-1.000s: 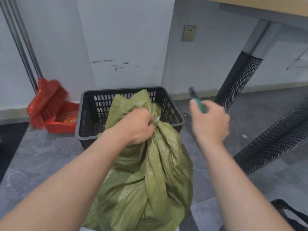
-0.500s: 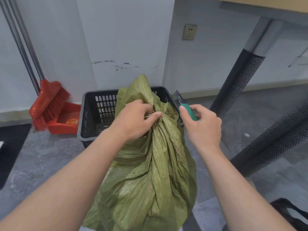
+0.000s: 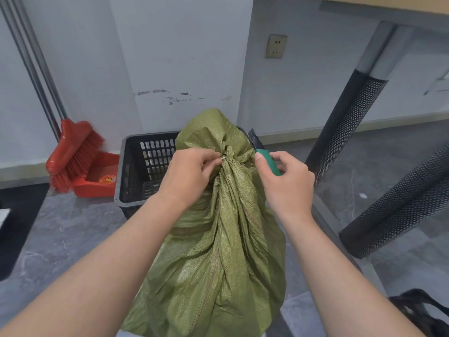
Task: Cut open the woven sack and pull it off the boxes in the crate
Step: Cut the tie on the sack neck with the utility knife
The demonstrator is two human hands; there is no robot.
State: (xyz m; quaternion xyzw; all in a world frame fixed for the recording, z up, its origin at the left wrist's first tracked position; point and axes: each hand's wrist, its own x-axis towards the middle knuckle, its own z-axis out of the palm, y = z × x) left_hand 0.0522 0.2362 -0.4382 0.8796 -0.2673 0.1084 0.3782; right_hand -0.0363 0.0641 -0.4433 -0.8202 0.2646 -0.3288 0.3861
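Note:
A green woven sack (image 3: 218, 251) stands full and upright in front of me, its neck bunched and tied at the top. My left hand (image 3: 189, 176) pinches the tie at the sack's neck from the left. My right hand (image 3: 286, 183) grips a green-handled utility knife (image 3: 264, 156), its dark blade end pointing up and away just right of the neck. Behind the sack sits a black plastic crate (image 3: 136, 171); the sack hides its right part and whatever lies inside.
A red broom (image 3: 73, 154) and red dustpan (image 3: 97, 176) lean at the wall to the left. Black perforated table legs (image 3: 340, 132) slant down on the right. A dark bag (image 3: 418, 310) lies at the lower right on the grey floor.
The sack's top has been lifted and now stands up. My right hand has brought the knife in from the right to the neck. My left hand has shifted to pinch the tie.

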